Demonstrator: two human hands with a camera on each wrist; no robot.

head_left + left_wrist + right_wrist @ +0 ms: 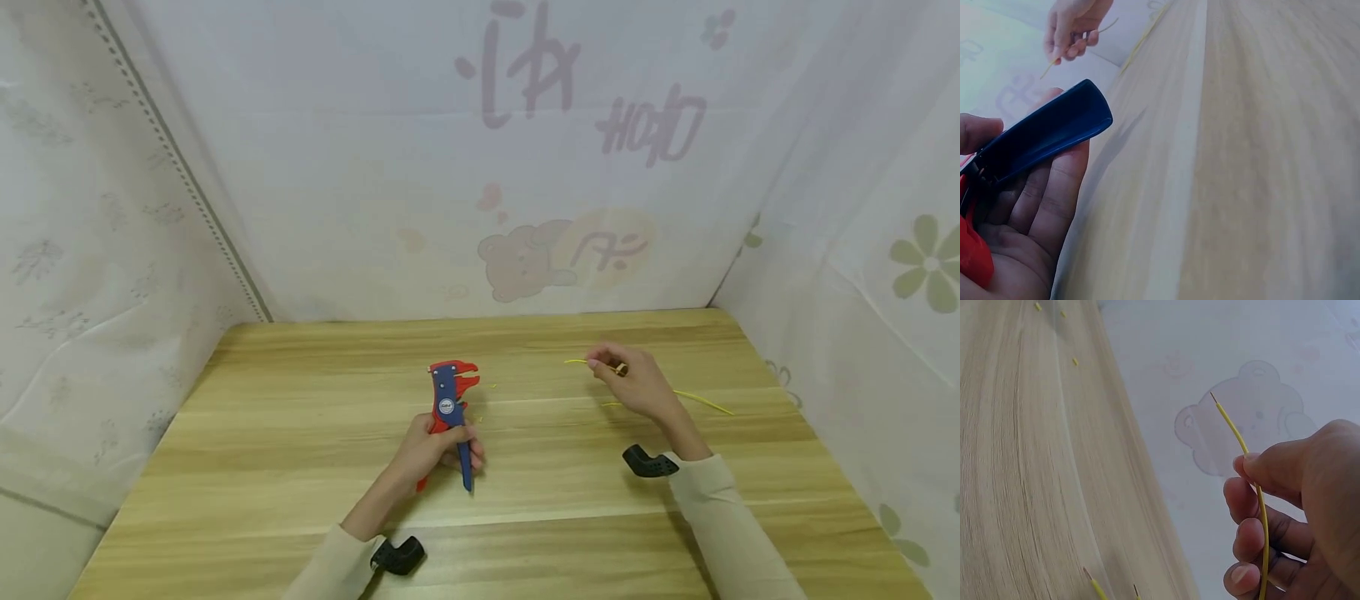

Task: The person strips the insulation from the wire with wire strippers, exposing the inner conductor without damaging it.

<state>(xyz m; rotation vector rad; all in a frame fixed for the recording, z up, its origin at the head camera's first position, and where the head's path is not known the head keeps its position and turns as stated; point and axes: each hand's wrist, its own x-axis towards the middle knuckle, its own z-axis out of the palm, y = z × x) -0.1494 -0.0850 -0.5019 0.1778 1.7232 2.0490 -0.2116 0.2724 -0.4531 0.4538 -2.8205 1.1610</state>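
A wire stripper [444, 385] with a blue body and red jaws points away from me over the left half of the table. My left hand [427, 452] holds it by the handles, thumb across the blue one. The blue handle [1047, 128] lies over the fingers in the left wrist view. Further right, my right hand [637, 385] pinches a thin yellow wire [1233, 428] between thumb and forefinger. Bare copper shows at the wire's upper tip, and its lower part runs down along the curled fingers. The wire is well apart from the stripper.
More yellow wires [703, 402] lie on the wooden table [300, 500] beneath and beside my right hand; two bare tips show in the right wrist view. Small yellow insulation bits [1075, 361] are scattered near the stripper. Printed cloth [360, 167] hangs behind the table and along both sides.
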